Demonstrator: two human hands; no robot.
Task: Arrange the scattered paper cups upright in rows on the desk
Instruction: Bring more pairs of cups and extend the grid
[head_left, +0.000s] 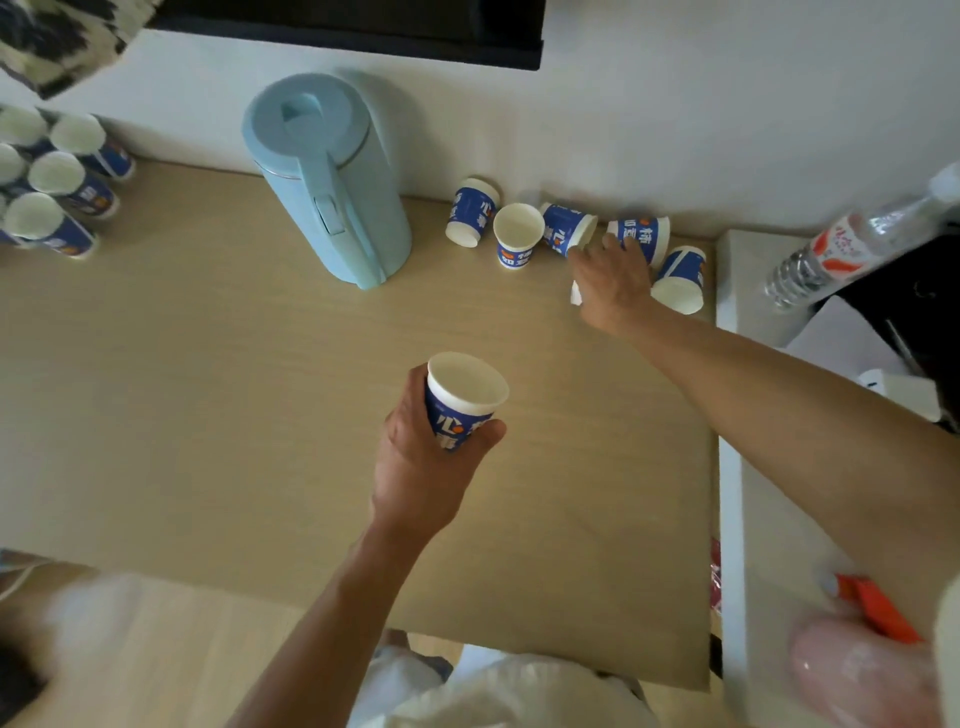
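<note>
Five cups lie scattered at the worktop's (260, 415) far right edge against the wall: one upright cup (517, 234) stands among four tipped ones. Rows of upright cups (57, 182) already stand at the far left, beyond the blue kettle (327, 171). The left hand (426, 457) holds one cup (462, 400) upright above the middle of the worktop, fingers wrapped snugly round its printed wall. The right hand (613, 286) reaches into the scatter, fingers spread over a tipped cup (641, 236); something white shows under the palm, but whether it is gripped cannot be told. The step in hand looks like gathering: next, the held cup likely needs carrying left to join the rows, set down rim up beside its neighbours.
</note>
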